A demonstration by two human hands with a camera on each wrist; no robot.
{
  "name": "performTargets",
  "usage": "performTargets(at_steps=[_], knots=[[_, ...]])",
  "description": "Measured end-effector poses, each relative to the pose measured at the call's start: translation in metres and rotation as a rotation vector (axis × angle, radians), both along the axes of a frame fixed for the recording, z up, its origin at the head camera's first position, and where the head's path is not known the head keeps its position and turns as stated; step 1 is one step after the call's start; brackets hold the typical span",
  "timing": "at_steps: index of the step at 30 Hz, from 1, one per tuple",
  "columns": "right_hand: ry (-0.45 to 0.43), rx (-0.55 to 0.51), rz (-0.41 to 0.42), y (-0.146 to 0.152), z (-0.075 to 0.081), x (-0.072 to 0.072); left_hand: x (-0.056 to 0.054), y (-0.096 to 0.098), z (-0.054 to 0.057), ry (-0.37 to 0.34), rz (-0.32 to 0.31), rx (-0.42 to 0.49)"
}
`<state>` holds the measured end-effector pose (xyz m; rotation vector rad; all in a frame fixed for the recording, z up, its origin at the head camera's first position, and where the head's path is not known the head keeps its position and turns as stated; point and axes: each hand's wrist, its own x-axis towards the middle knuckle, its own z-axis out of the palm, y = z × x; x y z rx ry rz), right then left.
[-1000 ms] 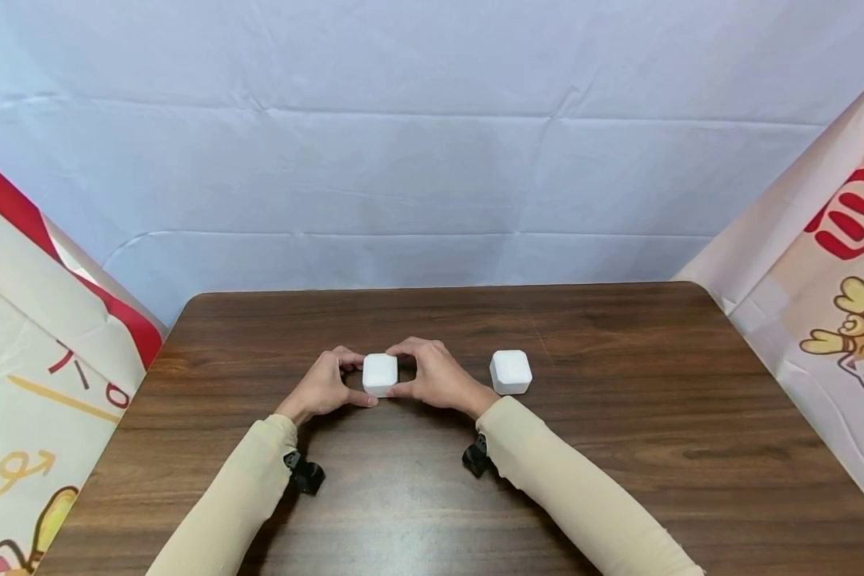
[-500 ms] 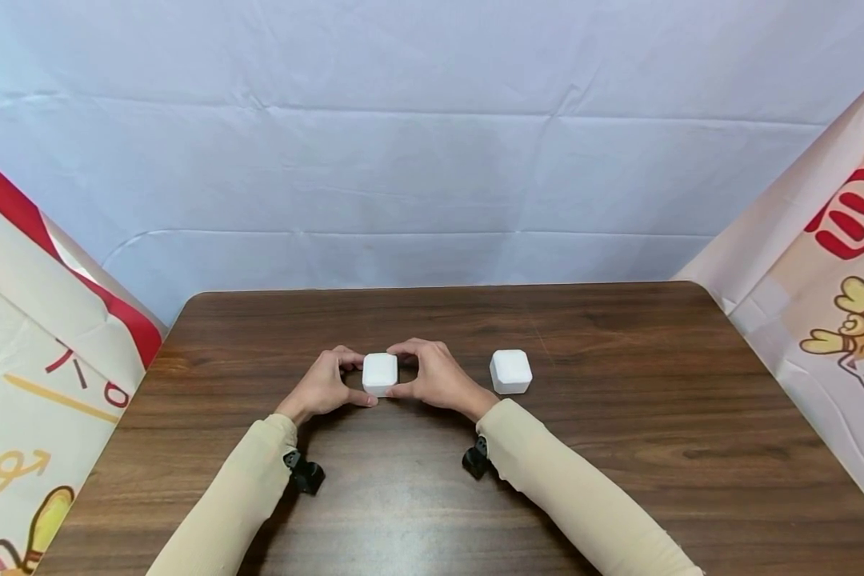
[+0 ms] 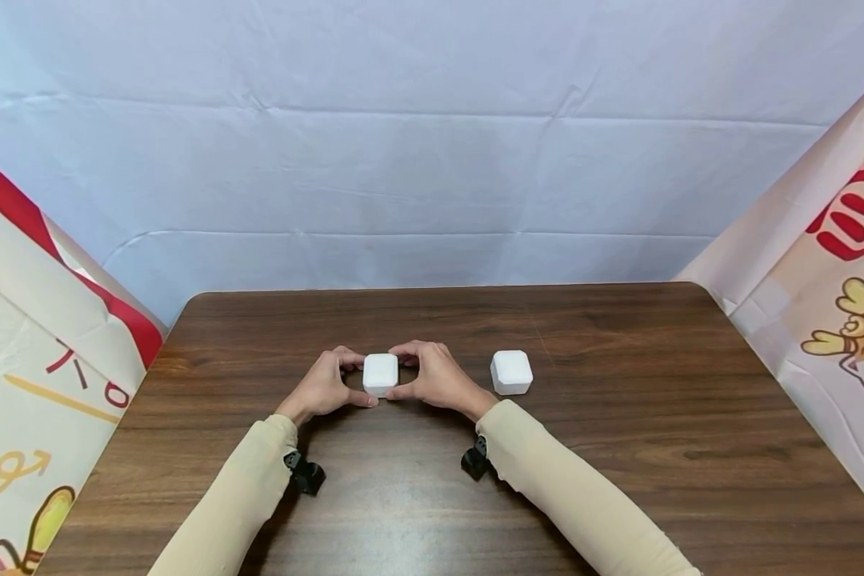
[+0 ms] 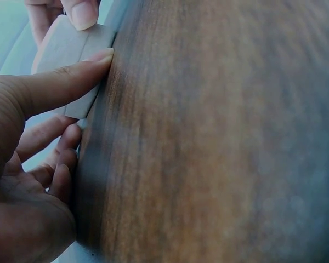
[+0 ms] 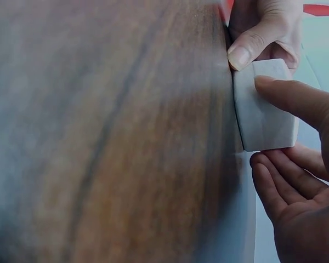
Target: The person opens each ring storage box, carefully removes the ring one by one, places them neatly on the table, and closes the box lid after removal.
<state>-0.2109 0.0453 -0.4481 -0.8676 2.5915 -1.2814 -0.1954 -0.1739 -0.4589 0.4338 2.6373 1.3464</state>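
Note:
A small white box point(image 3: 380, 374) with rounded corners sits on the brown wooden table, left of the middle in the head view. My left hand point(image 3: 322, 386) grips its left side between thumb and fingers, and my right hand point(image 3: 438, 379) grips its right side the same way. In the left wrist view a thin seam runs along the side of the box point(image 4: 60, 46). The left thumb point(image 4: 66, 85) presses low, close to the tabletop. Higher on the same face, in the right wrist view, lies the right thumb point(image 5: 296, 98). The fingertips behind the box are partly hidden.
A second white box point(image 3: 511, 373) of like shape stands to the right, just beyond the right wrist. The wooden table point(image 3: 619, 344) reaches back to a pale cloth backdrop point(image 3: 432, 176). Printed cloths hang at both sides. Each wrist wears a small black camera.

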Motion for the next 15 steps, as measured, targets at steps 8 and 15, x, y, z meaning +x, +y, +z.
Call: performTargets(at_steps=[8,15], knots=[[-0.019,-0.004,0.013,0.001,-0.0017,-0.0024,-0.0005,-0.0005,-0.0007,0.008,-0.002,-0.001],[-0.059,-0.007,0.006,0.0021,-0.0003,-0.0033,0.0004,-0.0003,0.0006,0.005,0.007,-0.002]])
